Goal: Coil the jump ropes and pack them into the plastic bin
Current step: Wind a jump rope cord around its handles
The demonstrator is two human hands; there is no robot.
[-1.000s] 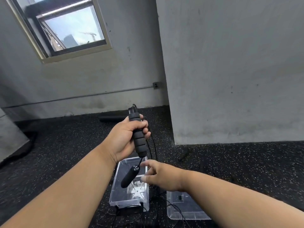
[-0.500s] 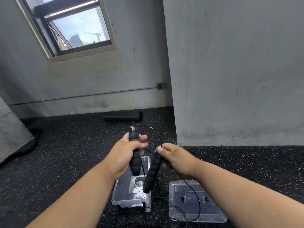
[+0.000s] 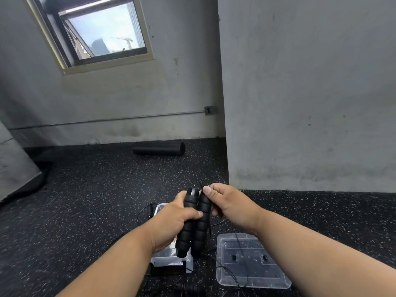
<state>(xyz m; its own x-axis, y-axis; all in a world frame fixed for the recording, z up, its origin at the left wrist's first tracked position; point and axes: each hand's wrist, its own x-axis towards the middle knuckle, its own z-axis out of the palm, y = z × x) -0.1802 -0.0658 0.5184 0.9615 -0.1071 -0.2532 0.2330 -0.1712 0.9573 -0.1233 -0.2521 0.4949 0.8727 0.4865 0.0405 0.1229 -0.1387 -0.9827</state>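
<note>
Two black foam handles (image 3: 194, 221) of a jump rope stand side by side, upright and touching, held up in front of the person above the floor (image 3: 85, 200). The left hand (image 3: 171, 224) wraps around the left handle, thumb lying across its front and reaching the second handle. The right hand (image 3: 230, 205) pinches the top of the right handle, thumb pressed on the near side and fingers curled behind. Thin black cord (image 3: 216, 221) leaves the handles (it is hard to trace against the dark floor) and trails down in loose loops around the things below.

Directly under the handles sits a clear plastic bin (image 3: 169, 257), mostly hidden by the left hand and forearm; what it holds cannot be made out. Just to its right, flat on the floor, lies a clear lid (image 3: 248, 260) with two small dark clips, and a strand of cord crosses it.

The floor is black rubber flecked with white. Farther back, a black foam roller (image 3: 158, 148) lies near the base of a grey wall (image 3: 300, 93). A thin pipe (image 3: 107, 120) runs along the wall to a small box (image 3: 210, 109). High on the left, a window (image 3: 100, 31) shows pale sky and a distant crane.
</note>
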